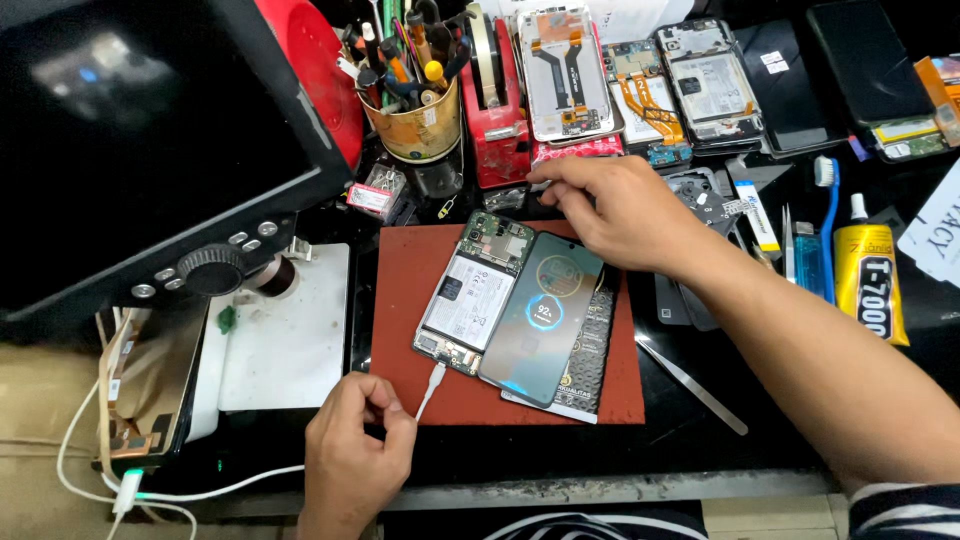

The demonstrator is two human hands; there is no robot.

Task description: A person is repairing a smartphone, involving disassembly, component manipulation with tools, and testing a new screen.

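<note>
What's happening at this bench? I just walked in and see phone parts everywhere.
A person is working on an opened phone that lies on a red mat, its lit screen flipped out beside it. The left hand pinches a white cable whose plug sits at the phone's bottom edge. The right hand reaches past the mat's top edge toward the red tape dispenser; whether it holds anything is unclear.

Bright overhead light, sharp focus, monitor [130, 120] glare, slight edge distortion
</note>
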